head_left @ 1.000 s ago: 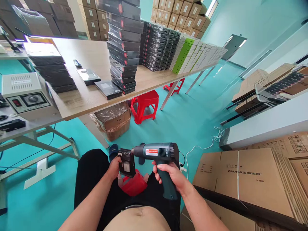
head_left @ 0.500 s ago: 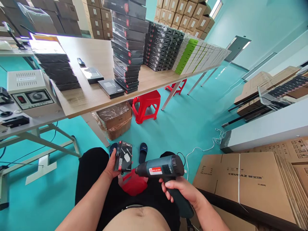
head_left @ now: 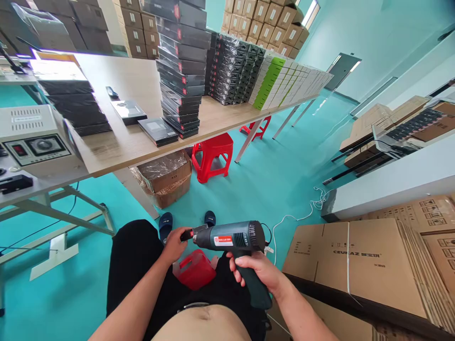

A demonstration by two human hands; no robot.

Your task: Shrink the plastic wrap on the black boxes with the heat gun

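Observation:
My right hand (head_left: 254, 270) is wrapped round the handle of a dark green heat gun (head_left: 231, 237) with a red and white label. Its nozzle points left. My left hand (head_left: 175, 246) grips a small black box (head_left: 186, 234), now turned so that only a narrow side shows. The nozzle's tip lies right beside the box and partly covers it; whether the two touch, I cannot tell. Below my hands, between my legs, is a red plastic stool (head_left: 195, 270).
On the wooden table (head_left: 220, 116) stand a tall stack of black boxes (head_left: 183, 71), wrapped black boxes and white-green boxes (head_left: 284, 85). A control unit (head_left: 39, 137) sits at left. Flattened cartons (head_left: 366, 265) lie at right. A red stool (head_left: 213, 156) and a carton (head_left: 167, 177) are under the table.
My left hand has turned the box from its broad printed face to a narrow side. The heat gun has shifted slightly left and up, its nozzle now overlapping the box.

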